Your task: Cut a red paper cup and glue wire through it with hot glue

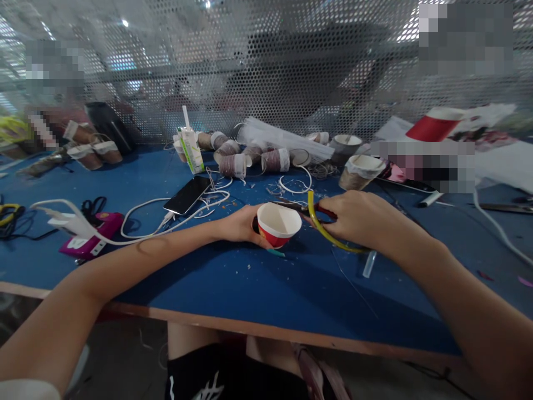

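My left hand [245, 225] is wrapped round a red paper cup [278, 240] with a white inside. The cup's mouth tilts up toward me. A small teal scrap [275, 253] shows at its base. My right hand [353, 219] is closed round the red-lined handles of a pair of scissors [327, 214], whose dark blades point left behind the cup's rim. Whether the blades touch the cup I cannot tell. A curved yellow strip [322, 232] passes in front of the right fingers. Below that hand a short clear stick [369, 264] lies on the blue table [233, 289].
Several twine-wrapped cups [233, 165] stand or lie along the back, near a drink carton [191, 150] with a straw. A phone [187, 194] with a white cable and a purple power strip [91, 236] are at left. Another red cup [435, 125] is back right, before a perforated metal screen [200, 72].
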Available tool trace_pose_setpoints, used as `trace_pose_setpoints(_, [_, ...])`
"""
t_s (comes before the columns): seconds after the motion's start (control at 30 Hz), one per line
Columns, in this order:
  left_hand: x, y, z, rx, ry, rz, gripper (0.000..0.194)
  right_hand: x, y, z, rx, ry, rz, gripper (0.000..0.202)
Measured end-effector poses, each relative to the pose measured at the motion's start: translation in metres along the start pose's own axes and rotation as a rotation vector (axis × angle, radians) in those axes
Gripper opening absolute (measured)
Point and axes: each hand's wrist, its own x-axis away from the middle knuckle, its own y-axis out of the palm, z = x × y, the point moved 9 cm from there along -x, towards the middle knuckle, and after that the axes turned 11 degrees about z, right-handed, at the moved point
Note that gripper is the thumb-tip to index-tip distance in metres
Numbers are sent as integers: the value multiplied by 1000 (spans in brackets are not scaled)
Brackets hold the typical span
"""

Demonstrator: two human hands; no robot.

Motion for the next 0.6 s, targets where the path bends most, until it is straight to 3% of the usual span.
trace_pose_setpoints(0.2, [-3,6,-4,140,-39,-73,90,-2,-3,-3,-15,-39,57,36])
trace_pose_setpoints(0.6, [-8,13,-5,250,-66,-194,84,-8,-1,-4,-55,-66,72,26])
